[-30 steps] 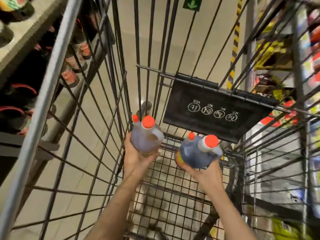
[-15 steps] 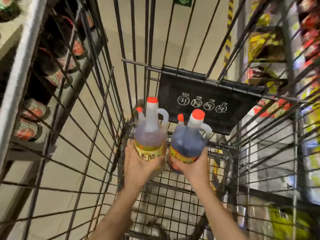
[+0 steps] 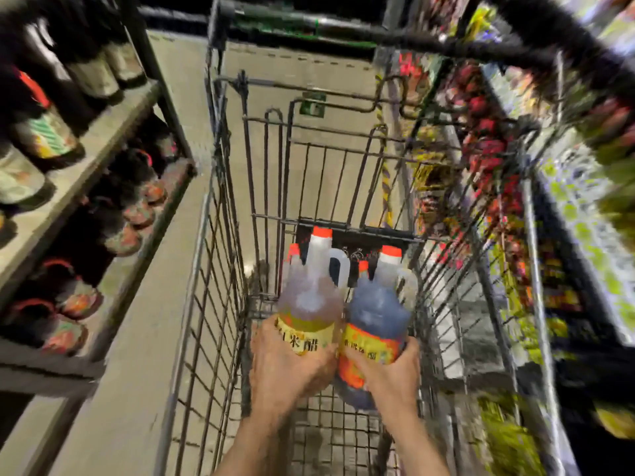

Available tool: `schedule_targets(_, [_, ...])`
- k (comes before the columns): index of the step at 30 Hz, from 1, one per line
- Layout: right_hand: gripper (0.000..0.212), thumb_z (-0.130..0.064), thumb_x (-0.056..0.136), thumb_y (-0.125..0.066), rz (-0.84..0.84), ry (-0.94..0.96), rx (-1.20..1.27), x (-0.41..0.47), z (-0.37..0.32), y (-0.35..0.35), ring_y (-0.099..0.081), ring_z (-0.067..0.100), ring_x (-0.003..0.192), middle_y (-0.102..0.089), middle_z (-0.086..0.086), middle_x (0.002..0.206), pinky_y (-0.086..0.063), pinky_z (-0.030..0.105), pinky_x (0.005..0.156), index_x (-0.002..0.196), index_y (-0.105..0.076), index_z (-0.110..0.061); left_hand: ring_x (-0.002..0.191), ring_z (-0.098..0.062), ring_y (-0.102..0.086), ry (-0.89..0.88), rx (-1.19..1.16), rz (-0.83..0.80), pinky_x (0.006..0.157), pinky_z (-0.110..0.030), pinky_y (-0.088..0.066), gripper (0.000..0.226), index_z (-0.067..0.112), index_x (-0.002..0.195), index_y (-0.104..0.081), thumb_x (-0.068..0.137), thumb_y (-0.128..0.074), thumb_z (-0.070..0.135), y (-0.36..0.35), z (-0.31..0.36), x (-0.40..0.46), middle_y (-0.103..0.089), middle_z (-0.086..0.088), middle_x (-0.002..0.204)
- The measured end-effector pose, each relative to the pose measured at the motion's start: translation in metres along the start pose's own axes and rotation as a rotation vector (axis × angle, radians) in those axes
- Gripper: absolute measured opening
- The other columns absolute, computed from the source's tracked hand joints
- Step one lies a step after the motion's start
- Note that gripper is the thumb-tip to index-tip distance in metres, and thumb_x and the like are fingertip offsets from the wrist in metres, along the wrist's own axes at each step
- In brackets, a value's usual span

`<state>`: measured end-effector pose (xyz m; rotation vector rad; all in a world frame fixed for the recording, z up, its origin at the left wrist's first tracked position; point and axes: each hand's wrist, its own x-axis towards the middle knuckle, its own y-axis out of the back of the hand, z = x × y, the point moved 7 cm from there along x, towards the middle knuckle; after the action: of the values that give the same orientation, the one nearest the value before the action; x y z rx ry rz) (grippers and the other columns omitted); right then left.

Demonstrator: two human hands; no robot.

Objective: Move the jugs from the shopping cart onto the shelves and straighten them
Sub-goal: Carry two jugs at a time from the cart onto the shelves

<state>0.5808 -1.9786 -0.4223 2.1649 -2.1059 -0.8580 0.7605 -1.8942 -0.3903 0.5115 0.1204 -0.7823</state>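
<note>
Left hand [image 3: 287,367] fingers curl round the pale jug [image 3: 309,304]; right hand [image 3: 386,371] fingers grip the dark jug [image 3: 376,324]. Both jugs upright, necks up, side by side and touching, inside the shopping cart [image 3: 192,304]. Shelves [image 3: 86,152] lie left, nearer the left hand.

I see my left hand [image 3: 287,367] gripping a pale vinegar jug [image 3: 309,304] with a yellow label, and my right hand [image 3: 388,372] gripping a dark vinegar jug [image 3: 374,321] with an orange label. Both jugs are upright, side by side and touching, above the wire shopping cart [image 3: 220,304]. Each one has an orange cap. Two more orange caps show just behind them. On my left, shelves [image 3: 103,132] carry dark bottles [image 3: 44,139]; the right side is blurred.
</note>
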Motion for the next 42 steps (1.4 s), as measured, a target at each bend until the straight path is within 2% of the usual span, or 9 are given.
schedule_targets(5, [0.068,-0.009,0.057,-0.088,0.134,0.076,0.067,-0.082,-0.060,0.055,-0.052,0.008,0.072,-0.053,0.000,0.091,-0.039,0.018,0.056,0.105,-0.040,-0.016,0.079,-0.006,-0.055,-0.139,-0.051,-0.071,0.069,-0.022,-0.041,0.074,0.032,0.100,-0.037,0.048,-0.087,0.046,0.042,0.046,-0.053,-0.056,0.013,0.088])
schedule_targets(10, [0.062,-0.016,0.059,-0.088,0.265,0.212,0.077,-0.193,-0.112,0.114,-0.046,0.015,0.074,-0.049,-0.003,0.083,-0.032,0.024,0.066,0.098,-0.040,-0.016,0.089,-0.015,-0.056,-0.311,-0.132,-0.145,0.072,-0.016,-0.037,0.081,0.011,0.118,-0.043,0.053,-0.089,0.028,0.096,0.106,-0.130,-0.057,0.001,0.100])
schedule_targets(15, [0.068,-0.020,0.055,-0.090,0.403,0.290,0.157,-0.286,-0.139,0.171,-0.059,0.022,0.091,-0.059,0.007,0.100,-0.046,0.034,0.078,0.107,-0.047,-0.011,0.099,-0.025,-0.060,-0.430,-0.188,-0.250,0.088,-0.039,-0.050,0.092,0.020,0.113,-0.038,0.039,-0.078,0.056,0.133,0.153,-0.208,-0.061,-0.007,0.106])
schedule_targets(21, [0.070,-0.024,0.056,-0.089,0.564,0.354,0.239,-0.377,-0.149,0.250,-0.060,0.022,0.095,-0.057,0.007,0.107,-0.049,0.036,0.079,0.107,-0.042,-0.016,0.095,-0.019,-0.053,-0.594,-0.229,-0.353,0.081,-0.026,-0.039,0.079,0.009,0.126,-0.039,0.063,-0.084,0.026,0.151,0.210,-0.299,-0.055,-0.004,0.106])
schedule_targets(26, [0.064,-0.022,0.061,-0.087,0.723,0.368,0.321,-0.450,-0.138,0.324,-0.061,0.020,0.091,-0.060,0.007,0.107,-0.049,0.035,0.077,0.107,-0.042,-0.016,0.098,-0.026,-0.059,-0.713,-0.293,-0.486,0.086,-0.037,-0.047,0.094,0.012,0.122,-0.038,0.047,-0.082,0.047,0.136,0.241,-0.380,-0.059,-0.009,0.110])
schedule_targets(30, [0.062,-0.022,0.064,-0.085,0.846,0.369,0.341,-0.512,-0.116,0.380,-0.058,0.016,0.089,-0.056,0.001,0.104,-0.044,0.030,0.073,0.107,-0.039,-0.019,0.095,-0.019,-0.053,-0.801,-0.311,-0.638,0.077,-0.027,-0.038,0.078,0.011,0.124,-0.036,0.063,-0.084,0.022,0.114,0.253,-0.455,-0.053,-0.004,0.108])
schedule_targets(34, [0.065,-0.023,0.060,-0.087,0.998,0.357,0.321,-0.581,-0.082,0.434,-0.061,0.018,0.094,-0.058,0.004,0.107,-0.045,0.030,0.074,0.109,-0.044,-0.015,0.099,-0.023,-0.056,-0.868,-0.339,-0.792,0.081,-0.032,-0.043,0.078,0.016,0.118,-0.035,0.060,-0.087,0.027,0.089,0.255,-0.536,-0.054,-0.005,0.109])
schedule_targets(39, [0.061,-0.019,0.062,-0.086,1.198,0.314,0.339,-0.689,-0.028,0.491,-0.058,0.015,0.084,-0.060,0.005,0.104,-0.044,0.025,0.064,0.104,-0.042,-0.015,0.102,-0.024,-0.056,-0.975,-0.343,-0.962,0.081,-0.029,-0.041,0.083,0.006,0.127,-0.036,0.062,-0.085,0.022,0.076,0.240,-0.658,-0.054,-0.009,0.114])
schedule_targets(42, [0.062,-0.023,0.059,-0.087,1.334,0.262,0.317,-0.763,0.014,0.519,-0.061,0.021,0.090,-0.061,0.008,0.105,-0.051,0.037,0.077,0.101,-0.042,-0.016,0.101,-0.018,-0.053,-1.015,-0.354,-1.077,0.080,-0.024,-0.037,0.083,0.008,0.127,-0.036,0.061,-0.085,0.023,0.080,0.216,-0.740,-0.053,-0.007,0.116])
